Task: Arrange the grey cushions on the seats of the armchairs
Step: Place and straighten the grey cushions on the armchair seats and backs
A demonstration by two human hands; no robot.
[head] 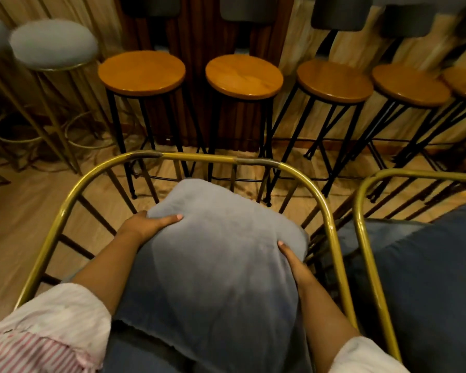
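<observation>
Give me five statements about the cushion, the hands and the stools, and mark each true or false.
1. Both hands grip the grey cushion. True: the left hand holds its left edge, the right hand its right edge.
2. The cushion lies on the floor. False: it is inside the gold armchair frame.
3. The wooden stools have black legs. True.
4. A stool seat carries a cushion. False: the seats are bare.
5. The padded stools stand at far right. False: they are at far left.
</observation>
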